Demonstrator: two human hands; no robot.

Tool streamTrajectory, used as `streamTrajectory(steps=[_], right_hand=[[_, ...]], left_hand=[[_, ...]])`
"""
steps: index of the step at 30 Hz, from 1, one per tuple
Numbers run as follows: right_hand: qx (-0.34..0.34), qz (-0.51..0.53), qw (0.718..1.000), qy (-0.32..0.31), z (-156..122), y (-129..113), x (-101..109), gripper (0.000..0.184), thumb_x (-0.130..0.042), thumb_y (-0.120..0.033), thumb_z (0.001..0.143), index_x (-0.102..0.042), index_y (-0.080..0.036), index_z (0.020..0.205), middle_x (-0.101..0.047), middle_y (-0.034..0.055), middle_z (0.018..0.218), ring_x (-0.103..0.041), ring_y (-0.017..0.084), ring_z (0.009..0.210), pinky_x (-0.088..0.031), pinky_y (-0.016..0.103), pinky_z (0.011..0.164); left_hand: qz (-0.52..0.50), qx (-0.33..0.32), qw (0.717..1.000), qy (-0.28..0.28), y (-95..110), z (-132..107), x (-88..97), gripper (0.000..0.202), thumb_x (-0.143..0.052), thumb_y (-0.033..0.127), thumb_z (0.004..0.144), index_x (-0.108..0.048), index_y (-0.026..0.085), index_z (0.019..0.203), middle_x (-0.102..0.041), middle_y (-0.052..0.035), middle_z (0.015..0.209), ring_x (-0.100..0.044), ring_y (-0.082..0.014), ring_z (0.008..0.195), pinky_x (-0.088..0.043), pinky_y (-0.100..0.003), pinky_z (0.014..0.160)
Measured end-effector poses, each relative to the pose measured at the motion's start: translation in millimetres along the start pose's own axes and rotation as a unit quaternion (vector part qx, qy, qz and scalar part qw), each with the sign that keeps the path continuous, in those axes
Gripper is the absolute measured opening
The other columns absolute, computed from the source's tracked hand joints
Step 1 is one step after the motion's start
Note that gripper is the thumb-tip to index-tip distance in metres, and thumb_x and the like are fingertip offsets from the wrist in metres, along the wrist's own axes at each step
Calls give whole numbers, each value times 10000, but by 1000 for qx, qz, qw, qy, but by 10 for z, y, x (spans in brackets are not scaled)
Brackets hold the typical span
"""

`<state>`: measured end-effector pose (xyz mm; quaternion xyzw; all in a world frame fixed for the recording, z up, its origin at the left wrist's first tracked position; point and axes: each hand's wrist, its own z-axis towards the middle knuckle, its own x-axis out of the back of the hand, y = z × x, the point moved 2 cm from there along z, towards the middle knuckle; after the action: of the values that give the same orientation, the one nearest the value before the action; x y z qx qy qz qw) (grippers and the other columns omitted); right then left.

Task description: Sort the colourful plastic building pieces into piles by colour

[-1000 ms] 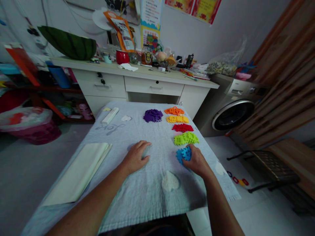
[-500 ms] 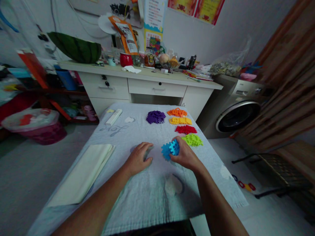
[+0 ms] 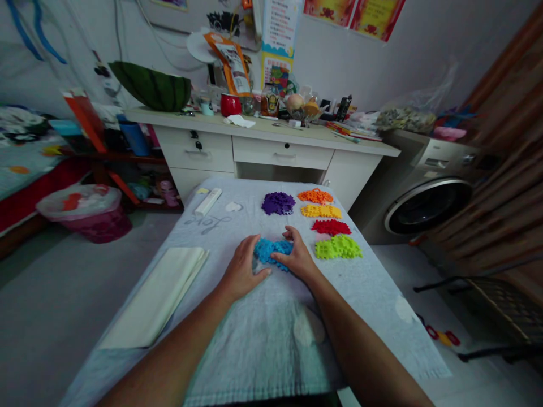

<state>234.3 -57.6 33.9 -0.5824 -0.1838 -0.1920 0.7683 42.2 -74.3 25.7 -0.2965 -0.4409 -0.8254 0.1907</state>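
Blue interlocking toy pieces (image 3: 266, 250) lie in a small cluster on the cloth-covered table, between my two hands. My left hand (image 3: 241, 270) curves around the cluster's left end, fingers touching it and thumb spread toward the near side. From the right, my right hand (image 3: 299, 259) reaches over the cluster with its thumb against the blue pieces and its fingers raised apart behind them. Lime green pieces (image 3: 338, 247) sit just right of that hand. Beyond them are red pieces (image 3: 331, 227), yellow pieces (image 3: 321, 211) and orange pieces (image 3: 315, 196). A purple pile (image 3: 278, 203) lies farther back.
Folded cream cloth (image 3: 155, 299) rests at the table's left side, with a white bar-shaped object (image 3: 208, 202) behind it. A white desk (image 3: 263, 131) stands past the far edge. To the right are a washing machine (image 3: 424, 192) and a dark-framed chair (image 3: 487, 311).
My right hand has moved left with the blue piece and loosened around the cluster. My left hand now touches the cluster's left end. The view has turned slightly left.
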Motion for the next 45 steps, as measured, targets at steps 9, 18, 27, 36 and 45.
streamTrajectory(steps=[9,18,27,36,45], right_hand=[[78,-75,993,-45,-50,-49,-4,753,-684,-267,689,-395,-161,1376,-559,130,1251,-520,253,1146,-386,454,1027],[76,-37,992,97,23,45,-31,297,-515,-180,813,-596,-192,1099,-649,71,1031,-608,187,971,-477,334,907],[39,-89,987,126,32,68,46,352,-435,-246,875,-547,-148,1193,-606,132,1172,-543,241,1112,-411,416,1011],[38,-128,973,186,37,117,106,502,-448,-76,718,-520,-148,1209,-582,107,1056,-553,218,1003,-454,377,941],[140,-76,987,32,-17,-125,56,322,-543,-131,756,-590,-198,1067,-595,73,1049,-570,201,996,-479,348,900]], left_hand=[[73,-33,996,-48,-57,70,-133,572,-650,299,794,-460,181,1320,-521,-144,1344,-496,-295,1243,-404,-482,1060],[69,21,997,-15,-24,173,50,262,-456,311,911,-605,200,1097,-682,-78,1056,-623,-227,979,-473,-360,882],[-22,158,984,76,-160,142,184,280,-476,390,862,-598,213,1041,-632,20,767,-599,-148,675,-443,-253,645],[-49,178,973,135,-142,119,247,340,-573,423,816,-601,222,1089,-530,57,693,-519,-118,597,-412,-235,599],[7,137,970,203,-184,122,353,300,-516,388,872,-605,195,1083,-620,-46,965,-599,-198,881,-477,-330,814]])
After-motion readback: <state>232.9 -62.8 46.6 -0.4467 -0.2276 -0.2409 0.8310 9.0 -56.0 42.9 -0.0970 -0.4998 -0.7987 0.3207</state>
